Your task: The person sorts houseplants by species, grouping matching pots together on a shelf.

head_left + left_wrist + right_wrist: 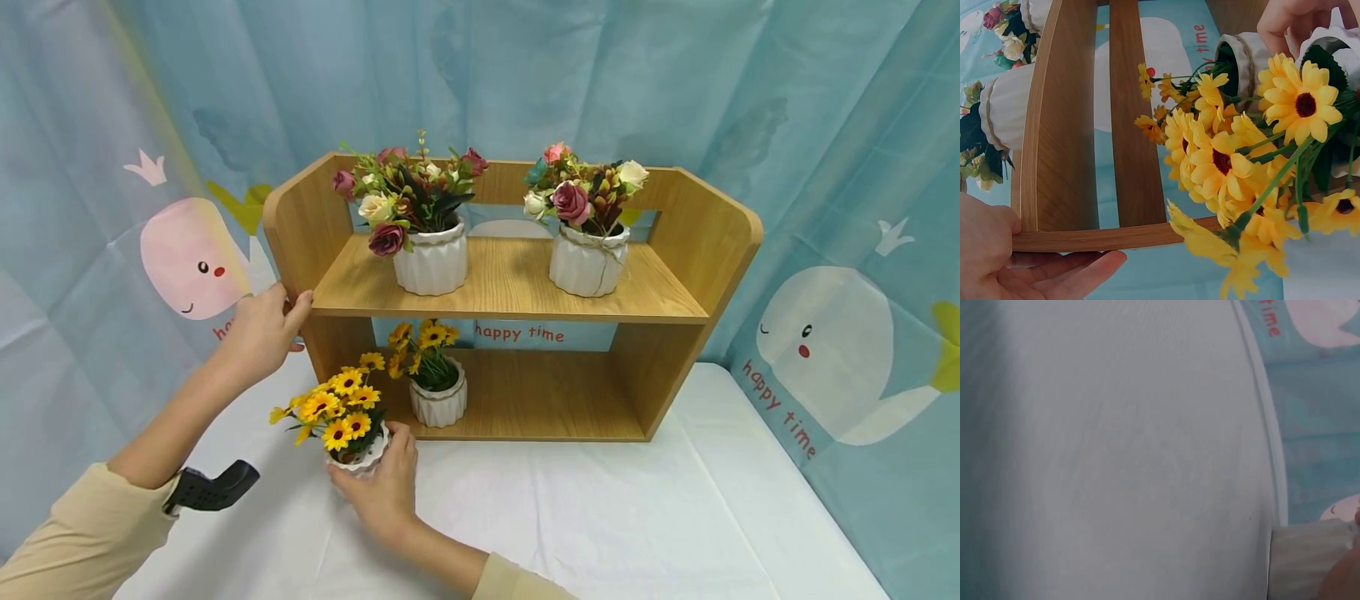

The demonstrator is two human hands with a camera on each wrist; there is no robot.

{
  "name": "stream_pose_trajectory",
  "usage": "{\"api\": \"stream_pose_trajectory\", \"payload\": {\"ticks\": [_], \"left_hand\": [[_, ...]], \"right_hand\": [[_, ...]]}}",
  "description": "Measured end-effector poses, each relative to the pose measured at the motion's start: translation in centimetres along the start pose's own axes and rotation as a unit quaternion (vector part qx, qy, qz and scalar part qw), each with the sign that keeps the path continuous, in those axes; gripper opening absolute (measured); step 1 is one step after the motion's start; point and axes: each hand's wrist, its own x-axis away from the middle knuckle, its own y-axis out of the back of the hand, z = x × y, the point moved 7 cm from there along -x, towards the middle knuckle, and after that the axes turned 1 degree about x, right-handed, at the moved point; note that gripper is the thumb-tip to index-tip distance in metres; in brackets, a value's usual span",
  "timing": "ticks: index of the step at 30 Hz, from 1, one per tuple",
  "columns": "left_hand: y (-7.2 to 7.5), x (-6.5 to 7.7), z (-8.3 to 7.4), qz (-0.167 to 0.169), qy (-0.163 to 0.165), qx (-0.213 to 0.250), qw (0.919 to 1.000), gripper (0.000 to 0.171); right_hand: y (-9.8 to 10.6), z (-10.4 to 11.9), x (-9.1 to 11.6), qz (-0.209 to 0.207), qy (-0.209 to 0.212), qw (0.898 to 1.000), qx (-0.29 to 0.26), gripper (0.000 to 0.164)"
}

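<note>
In the head view my left hand (262,329) grips the front edge of the left side panel of a two-tier wooden shelf (510,315). The left wrist view shows its fingers along the panel's outer face. My right hand (386,483) holds a white ribbed flowerpot (362,460) between thumb and fingers, in front of the shelf's lower left corner. Yellow daisy-like flowers (337,408) lean left out of that pot. Whether its base touches the table is hidden. In the right wrist view the pot (1304,559) shows at the lower right corner beside part of the hand.
Behind, on the lower board, stands another white pot (438,404) with yellow flowers. The upper board carries two white pots, one on the left (431,260) and one on the right (590,260), with rose bouquets. A white cloth (570,517) covers the table; blue curtains (525,75) hang behind.
</note>
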Motion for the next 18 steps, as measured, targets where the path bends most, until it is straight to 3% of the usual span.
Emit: {"api": "stream_pose_trajectory", "payload": {"ticks": [5, 11, 18], "left_hand": [[0.1, 0.0, -0.1, -0.001, 0.000, 0.000, 1.0000, 0.051], [0.1, 0.1, -0.3, -0.002, 0.001, 0.002, 1.0000, 0.052], [0.0, 0.1, -0.2, -0.002, 0.005, 0.002, 1.0000, 0.052]], "right_hand": [[-0.2, -0.3, -0.5, 0.070, 0.027, 0.997, -0.015, 0.077], [-0.2, -0.5, -1.0, 0.154, 0.066, 0.985, -0.026, 0.076], [0.0, -0.6, -1.3, 0.176, 0.096, 0.980, -0.007, 0.087]]}}
